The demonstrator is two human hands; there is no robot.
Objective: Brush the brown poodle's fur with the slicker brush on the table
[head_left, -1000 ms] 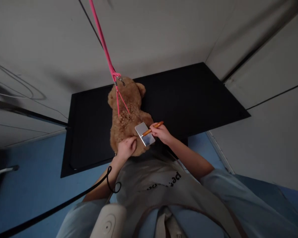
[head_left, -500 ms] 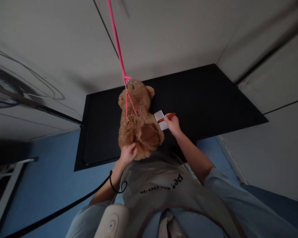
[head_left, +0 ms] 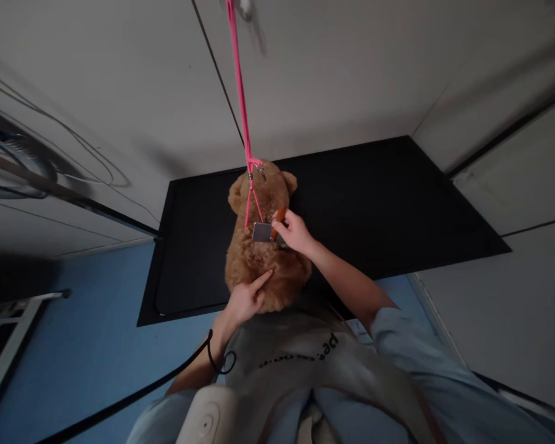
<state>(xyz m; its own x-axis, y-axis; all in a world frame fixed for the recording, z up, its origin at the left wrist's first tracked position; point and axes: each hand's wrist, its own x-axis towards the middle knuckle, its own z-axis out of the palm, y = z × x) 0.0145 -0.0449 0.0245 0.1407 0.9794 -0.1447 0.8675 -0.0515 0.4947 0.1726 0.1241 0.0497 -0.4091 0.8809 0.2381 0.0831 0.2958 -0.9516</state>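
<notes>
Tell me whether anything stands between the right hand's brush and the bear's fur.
Nothing visible: the right hand holds the brush at the fur of the plush bear. The pink cord comes down close by, toward its head.

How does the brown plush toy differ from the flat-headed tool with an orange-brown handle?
The brown plush toy is bigger than the tool. The toy is rounded and furry; the tool has a flat rectangular head. The toy rests on the black table; the tool is held. Both show some brown colouring.

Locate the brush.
In the head view, the brush is near the middle, in the right hand, over the teddy bear, beside the lower end of the pink cord.
</notes>
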